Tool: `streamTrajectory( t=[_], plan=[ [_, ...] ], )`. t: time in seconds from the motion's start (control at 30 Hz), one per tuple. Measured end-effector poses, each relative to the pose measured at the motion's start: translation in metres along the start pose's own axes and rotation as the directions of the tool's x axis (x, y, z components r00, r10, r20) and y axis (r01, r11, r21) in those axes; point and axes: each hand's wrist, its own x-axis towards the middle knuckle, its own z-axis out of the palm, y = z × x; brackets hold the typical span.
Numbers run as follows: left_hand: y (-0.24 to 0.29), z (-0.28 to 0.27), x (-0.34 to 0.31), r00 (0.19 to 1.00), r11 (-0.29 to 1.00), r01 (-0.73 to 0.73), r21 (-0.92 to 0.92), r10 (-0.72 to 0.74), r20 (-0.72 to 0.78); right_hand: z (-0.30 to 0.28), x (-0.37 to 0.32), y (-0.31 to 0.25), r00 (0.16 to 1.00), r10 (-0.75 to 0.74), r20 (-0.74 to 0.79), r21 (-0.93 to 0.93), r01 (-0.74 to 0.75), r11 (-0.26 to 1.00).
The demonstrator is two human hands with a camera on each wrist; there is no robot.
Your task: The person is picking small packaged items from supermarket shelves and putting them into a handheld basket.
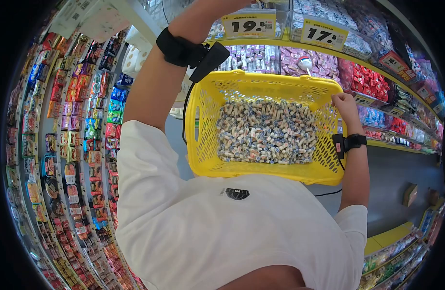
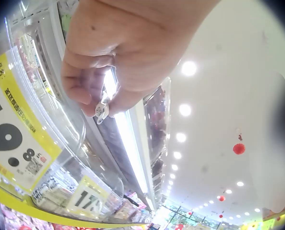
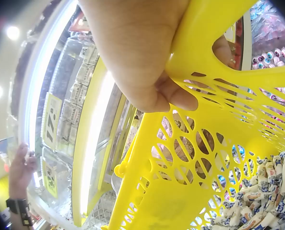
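A yellow plastic basket (image 1: 261, 170) with cut-out sides stands against the white shirt, its floor covered by many small wrapped candies (image 1: 266, 130). My right hand (image 1: 347, 110) grips the basket's right end; the right wrist view shows that hand (image 3: 137, 57) with its fingers curled over the yellow rim. Raised over the upper shelf bins, my left hand (image 2: 128, 52) pinches a small candy in a shiny clear wrapper (image 2: 102, 111) between thumb and fingers. The head view cuts off most of the left hand at its top edge.
Ahead are clear candy bins behind price tags, one reading 19.8 (image 1: 250, 25) and another 17.8 (image 1: 324, 35). Lower bins hold purple packs (image 1: 309, 60) and red packs (image 1: 370, 81). Racks of packaged snacks (image 1: 75, 145) line the left side. A small box (image 1: 410, 195) lies on the floor at right.
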Motion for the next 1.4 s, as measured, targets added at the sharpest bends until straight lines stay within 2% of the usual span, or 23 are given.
streamTrajectory(
  t=[0.13,0.23,0.43,0.53,0.63,0.73,0.83,0.93,1.03,1.13,1.33,1.4],
  plan=[
    [-0.024,-0.001,0.023,0.995,0.991,0.092,0.093,-0.096,0.042,0.0,0.0,0.0,1.0,0.002,0.0,0.005,-0.002,1.0],
    [-0.041,-0.002,0.034,0.982,0.99,0.129,0.059,-0.136,0.132,0.001,0.0,0.001,1.0,0.007,0.007,0.027,-0.007,1.0],
    [-0.066,0.0,0.053,0.957,0.982,0.112,0.15,-0.148,0.25,0.002,-0.002,-0.001,1.0,-0.011,-0.029,0.032,0.011,0.999],
    [-0.065,0.001,0.053,0.956,0.955,0.141,0.261,-0.199,0.213,0.002,-0.001,0.001,1.0,-0.012,-0.023,0.033,0.013,0.999],
    [-0.062,0.004,0.051,0.957,0.945,0.17,0.28,-0.227,0.184,0.002,0.0,0.002,1.0,-0.018,-0.023,0.013,0.018,1.0],
    [-0.069,0.007,0.057,0.929,0.935,0.274,0.223,-0.318,0.191,0.001,-0.001,0.0,1.0,-0.02,-0.016,-0.003,0.02,1.0],
    [-0.085,0.014,0.064,0.912,0.938,0.314,0.146,-0.341,0.229,-0.001,-0.005,-0.008,1.0,-0.002,-0.005,0.003,0.002,1.0],
    [-0.08,0.017,0.066,0.892,0.909,0.263,0.323,-0.357,0.279,0.0,-0.004,-0.007,1.0,0.004,0.003,0.018,-0.004,1.0],
    [-0.108,0.017,0.082,0.812,0.911,0.285,0.298,-0.395,0.429,0.0,-0.004,-0.005,1.0,0.007,0.004,0.017,-0.007,1.0],
    [-0.1,0.024,0.071,0.816,0.876,0.454,0.162,-0.482,0.321,0.001,-0.003,-0.004,1.0,0.008,-0.005,0.016,-0.008,1.0],
    [-0.108,0.026,0.077,0.739,0.82,0.564,-0.093,-0.452,0.499,0.001,-0.002,-0.001,1.0,-0.012,-0.015,0.025,0.012,1.0],
    [-0.107,0.029,0.077,0.728,0.811,0.582,-0.056,-0.49,0.479,0.002,-0.002,-0.001,1.0,-0.016,-0.021,0.025,0.017,1.0]
  ],
)
